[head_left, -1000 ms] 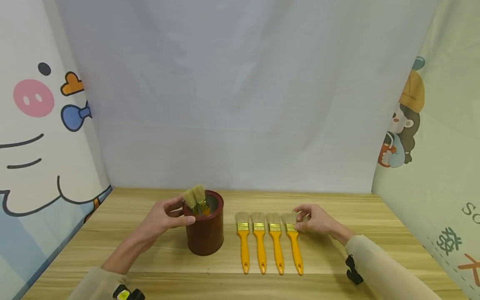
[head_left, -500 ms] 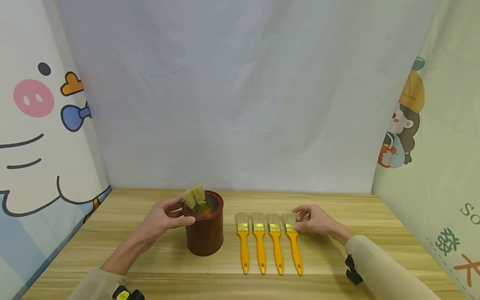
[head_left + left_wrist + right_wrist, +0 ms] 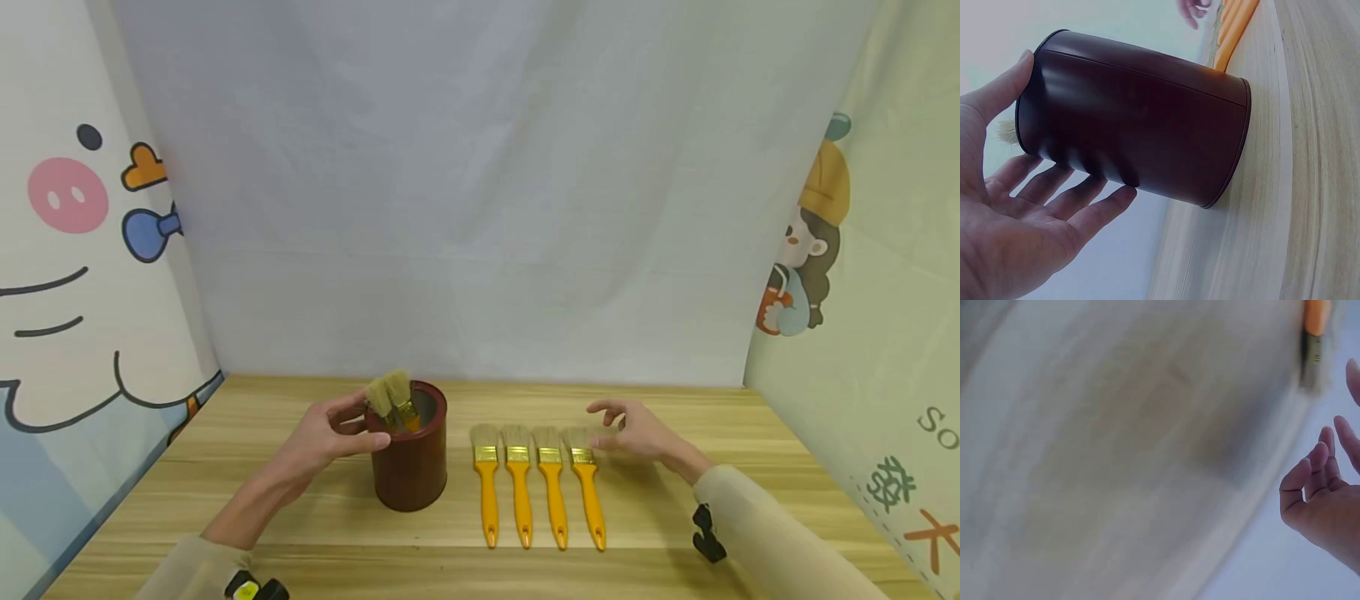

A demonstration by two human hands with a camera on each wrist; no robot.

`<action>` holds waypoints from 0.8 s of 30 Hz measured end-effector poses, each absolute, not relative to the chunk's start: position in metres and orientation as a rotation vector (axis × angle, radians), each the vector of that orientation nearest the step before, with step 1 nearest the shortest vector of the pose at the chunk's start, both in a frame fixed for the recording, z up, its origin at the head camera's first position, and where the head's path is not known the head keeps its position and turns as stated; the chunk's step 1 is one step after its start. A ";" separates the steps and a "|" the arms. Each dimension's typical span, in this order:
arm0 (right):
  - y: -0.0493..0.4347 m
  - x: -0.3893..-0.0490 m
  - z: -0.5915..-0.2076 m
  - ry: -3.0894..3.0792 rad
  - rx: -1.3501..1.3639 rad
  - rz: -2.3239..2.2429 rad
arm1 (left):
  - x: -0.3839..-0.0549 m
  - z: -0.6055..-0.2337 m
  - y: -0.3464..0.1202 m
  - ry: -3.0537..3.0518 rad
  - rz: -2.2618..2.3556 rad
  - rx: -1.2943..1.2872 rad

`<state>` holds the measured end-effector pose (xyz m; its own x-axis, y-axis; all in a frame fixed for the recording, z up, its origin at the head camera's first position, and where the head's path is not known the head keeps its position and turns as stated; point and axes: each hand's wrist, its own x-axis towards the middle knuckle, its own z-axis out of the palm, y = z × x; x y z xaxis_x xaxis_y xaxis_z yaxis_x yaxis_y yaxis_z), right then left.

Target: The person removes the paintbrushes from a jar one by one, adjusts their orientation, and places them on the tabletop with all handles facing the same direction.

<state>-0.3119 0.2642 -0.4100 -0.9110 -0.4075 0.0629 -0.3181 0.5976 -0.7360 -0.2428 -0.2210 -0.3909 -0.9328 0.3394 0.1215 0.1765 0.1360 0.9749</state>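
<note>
A dark red can (image 3: pixel 411 475) stands upright on the table, left of centre. Two paintbrushes (image 3: pixel 393 397) lean inside it, bristles up at the rim. My left hand (image 3: pixel 324 440) holds the can from the left, thumb at the rim and fingers spread along its side, as the left wrist view of the can (image 3: pixel 1135 119) also shows. Right of the can lies a row of several paintbrushes with orange handles, bristles away from me. My right hand (image 3: pixel 636 433) hovers beside the bristles of the rightmost paintbrush (image 3: pixel 590 500), fingers loosely bent and holding nothing.
The wooden table (image 3: pixel 300 542) runs back to a plain pale curtain (image 3: pixel 465 208). Printed cloths with cartoon figures hang on the left (image 3: pixel 67 350) and right (image 3: pixel 862 333) sides. In the right wrist view, one paintbrush (image 3: pixel 1316 319) shows at the upper edge.
My right hand has loosened and lifted slightly away from the rightmost paintbrush. My left hand, the can and the row of brushes look about the same.
</note>
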 end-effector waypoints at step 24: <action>0.121 -0.277 -0.336 2.739 -1.117 -1.197 | -0.243 -0.391 -0.220 2.275 1.917 0.500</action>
